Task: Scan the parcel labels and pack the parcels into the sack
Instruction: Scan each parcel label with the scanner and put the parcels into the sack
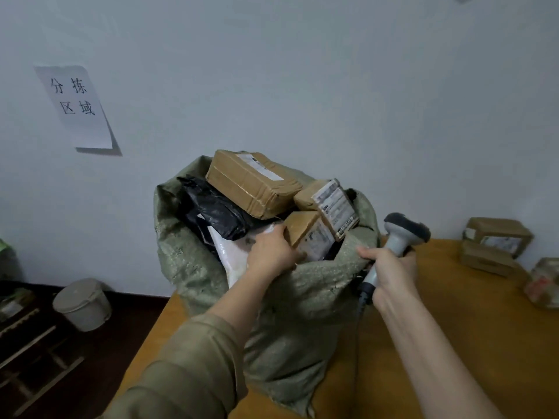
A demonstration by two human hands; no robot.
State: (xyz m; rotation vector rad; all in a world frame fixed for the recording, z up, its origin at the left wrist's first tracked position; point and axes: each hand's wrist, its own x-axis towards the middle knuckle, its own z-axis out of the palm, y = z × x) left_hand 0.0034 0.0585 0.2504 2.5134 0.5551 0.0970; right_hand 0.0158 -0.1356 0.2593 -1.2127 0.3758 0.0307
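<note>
The small box [305,237] sits at the mouth of the green sack [290,300], just right of the picture's centre, with its white label facing the viewer. The left hand [272,252] grips it by its left end, thumb on top and fingers curled underneath. At its 1 o'clock, touching it, another small box [332,204] stands tilted with a printed label showing. At 11 o'clock a larger brown box [254,182] lies across the top of the load, a strip of label on its upper face. At 9 o'clock a black plastic parcel [211,210] leans against the sack's inner wall, and below it a white padded parcel [239,252] shows beside the left wrist.

At the sack's 3 o'clock the right hand [393,270] is wrapped round the handle of a grey scanner [402,234], head up and turned toward the wall; the forefinger touches the sack's rim.

The sack stands on a yellow-brown table [438,328]. At the table's 2 o'clock edge more brown boxes [496,240] are stacked, well apart from the sack. On the wall at 10 o'clock hangs a paper sign [75,107]. On the dark floor at 8 o'clock stands a pale bucket [83,303].
</note>
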